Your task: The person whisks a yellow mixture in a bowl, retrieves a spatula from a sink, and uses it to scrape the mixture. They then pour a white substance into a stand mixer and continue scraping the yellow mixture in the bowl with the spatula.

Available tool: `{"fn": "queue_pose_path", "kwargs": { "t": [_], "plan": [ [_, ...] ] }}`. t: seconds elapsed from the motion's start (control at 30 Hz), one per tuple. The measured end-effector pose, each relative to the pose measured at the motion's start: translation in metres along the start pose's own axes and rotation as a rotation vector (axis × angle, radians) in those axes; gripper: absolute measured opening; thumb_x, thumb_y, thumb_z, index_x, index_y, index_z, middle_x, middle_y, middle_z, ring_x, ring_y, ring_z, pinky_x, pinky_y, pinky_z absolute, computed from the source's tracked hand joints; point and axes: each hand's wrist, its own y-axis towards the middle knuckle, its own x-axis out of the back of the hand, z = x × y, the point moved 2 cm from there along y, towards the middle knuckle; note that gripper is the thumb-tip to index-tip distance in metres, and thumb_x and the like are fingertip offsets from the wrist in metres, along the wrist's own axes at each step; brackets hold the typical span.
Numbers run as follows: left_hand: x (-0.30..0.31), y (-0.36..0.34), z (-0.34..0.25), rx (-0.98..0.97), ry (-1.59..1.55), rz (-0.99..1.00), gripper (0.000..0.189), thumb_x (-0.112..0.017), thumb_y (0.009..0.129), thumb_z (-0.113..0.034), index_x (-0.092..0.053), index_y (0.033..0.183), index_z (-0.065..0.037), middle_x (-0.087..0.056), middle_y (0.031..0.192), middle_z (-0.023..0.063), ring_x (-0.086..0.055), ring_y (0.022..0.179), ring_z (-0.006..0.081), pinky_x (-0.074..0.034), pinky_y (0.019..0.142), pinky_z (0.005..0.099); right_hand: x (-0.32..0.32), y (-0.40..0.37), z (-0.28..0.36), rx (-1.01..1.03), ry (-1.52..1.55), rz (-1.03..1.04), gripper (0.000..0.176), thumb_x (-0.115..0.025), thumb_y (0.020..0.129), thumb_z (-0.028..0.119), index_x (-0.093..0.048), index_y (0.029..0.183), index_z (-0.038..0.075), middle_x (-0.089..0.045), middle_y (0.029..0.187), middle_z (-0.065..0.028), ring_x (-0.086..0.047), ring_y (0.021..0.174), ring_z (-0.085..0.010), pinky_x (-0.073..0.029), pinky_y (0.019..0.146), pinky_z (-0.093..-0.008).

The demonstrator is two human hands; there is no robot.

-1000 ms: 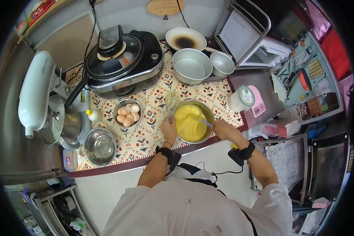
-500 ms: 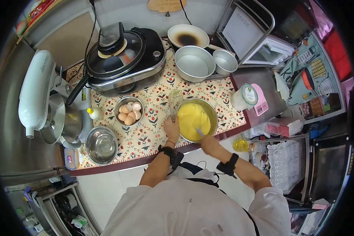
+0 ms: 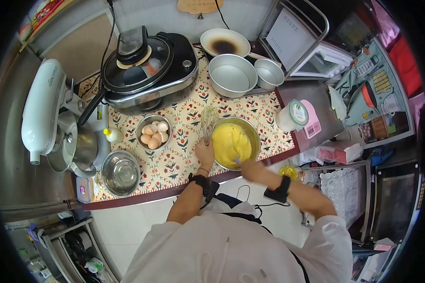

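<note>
One mixing bowl stands at the centre of the frame, slightly right, near the front edge of the table. It contains one mass of yellow mixture. One spatula dips into the mixture at the lower part of the bowl; its blade is partly submerged, and most of its handle is covered by the right hand, which is closed around it and blurred.

The left hand is at the bowl's left side, clenched around the handle of one whisk, wires directed toward the top of the frame. The fingers conceal much of the whisk handle. Whether this hand touches the bowl cannot be determined.

Left of centre: one small bowl of eggshells; these overlap, preventing an exact count. Lower left: one steel bowl. Between these bowls and one stand mixer: one small bottle.

Upper centre: one frying pan, partly hidden behind two round metal pans, one large pan and one small pan. Right of centre: one lidded jar beside one pink scale, its lettering illegible.
</note>
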Motion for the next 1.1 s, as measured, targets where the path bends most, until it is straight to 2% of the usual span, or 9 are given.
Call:
{"fn": "queue_pose_path", "kwargs": {
  "t": [0.1,0.33,0.5,0.6,0.77,0.9,0.97,1.0,1.1],
  "plan": [
    [0.003,0.0,-0.004,-0.002,-0.043,0.0,0.031,-0.057,0.076,-0.026,-0.059,0.077,0.004,-0.059,0.072,0.0221,-0.057,0.066,0.0369,-0.045,0.061,0.042,0.053,0.018,-0.048,0.504,-0.309,0.416,0.026,-0.047,0.075,0.012,-0.058,0.094,-0.001,-0.059,0.07,-0.014,-0.059,0.069,-0.0314,-0.047,0.058,-0.0418],
    [0.006,-0.001,-0.007,-0.047,0.017,-0.051,0.028,-0.058,0.076,-0.023,-0.058,0.072,0.005,-0.057,0.068,0.023,-0.057,0.062,0.0367,-0.044,0.058,0.041,-0.049,0.03,-0.018,0.19,-0.275,-0.248,0.031,-0.046,0.078,0.012,-0.056,0.106,0.005,-0.061,0.079,-0.0159,-0.06,0.067,-0.0299,-0.048,0.056,-0.0413],
    [0.004,0.0,-0.006,-0.02,0.01,-0.02,0.029,-0.057,0.076,-0.025,-0.06,0.079,0.004,-0.059,0.072,0.0227,-0.057,0.066,0.0369,-0.045,0.061,0.0416,0.072,-0.002,-0.023,0.05,-0.025,0.462,0.022,-0.045,0.08,0.016,-0.062,0.083,0.001,-0.062,0.079,-0.017,-0.063,0.069,-0.0277,-0.049,0.055,-0.04],
    [0.007,-0.001,-0.01,-0.007,-0.049,-0.014,0.029,-0.057,0.076,-0.025,-0.06,0.08,0.003,-0.059,0.072,0.0228,-0.057,0.066,0.0366,-0.045,0.062,0.0417,0.129,-0.019,-0.012,-0.139,0.077,0.365,0.021,-0.046,0.08,0.016,-0.061,0.077,0.001,-0.06,0.07,-0.0151,-0.06,0.061,-0.0266,-0.048,0.052,-0.0393],
    [-0.002,-0.001,0.006,-0.025,-0.029,-0.01,0.028,-0.057,0.076,-0.025,-0.061,0.08,0.003,-0.059,0.071,0.0221,-0.058,0.066,0.0356,-0.045,0.062,0.0411,-0.062,0.038,-0.034,0.278,-0.196,-0.597,0.016,-0.05,0.075,0.014,-0.058,0.068,0.003,-0.052,0.055,-0.0106,-0.049,0.046,-0.0238,-0.043,0.046,-0.0359],
    [-0.003,0.001,0.004,-0.059,-0.004,-0.014,0.028,-0.056,0.076,-0.025,-0.061,0.079,0.003,-0.059,0.071,0.0218,-0.058,0.065,0.0352,-0.045,0.061,0.0407,0.044,-0.005,-0.016,-0.098,0.292,0.277,0.022,-0.05,0.073,0.015,-0.063,0.08,-0.002,-0.059,0.062,-0.0162,-0.061,0.062,-0.0295,-0.048,0.057,-0.0393],
    [0.008,0.0,-0.007,-0.045,-0.031,-0.01,0.029,-0.056,0.076,-0.025,-0.061,0.078,0.003,-0.059,0.071,0.0216,-0.058,0.064,0.0353,-0.045,0.06,0.041,0.077,-0.003,-0.043,0.387,-0.007,0.403,0.021,-0.052,0.072,0.014,-0.063,0.079,-0.002,-0.06,0.064,-0.0166,-0.061,0.062,-0.0304,-0.048,0.057,-0.0393],
    [0.009,0.0,-0.013,-0.027,-0.053,-0.015,0.029,-0.056,0.077,-0.025,-0.061,0.078,0.003,-0.059,0.07,0.0216,-0.057,0.064,0.0354,-0.045,0.059,0.0411,0.095,-0.01,-0.039,0.12,0.048,0.386,0.018,-0.053,0.072,0.013,-0.063,0.077,0.0,-0.059,0.064,-0.0153,-0.06,0.063,-0.0309,-0.048,0.056,-0.0396],
    [0.005,0.0,-0.006,-0.05,0.015,-0.009,0.028,-0.056,0.077,-0.025,-0.061,0.077,0.003,-0.059,0.07,0.0213,-0.058,0.063,0.0351,-0.045,0.058,0.0408,0.043,0.016,-0.048,0.327,-0.216,-0.246,0.018,-0.051,0.079,0.014,-0.061,0.079,-0.001,-0.059,0.064,-0.0146,-0.059,0.057,-0.0285,-0.046,0.052,-0.0383]
  ]
}}
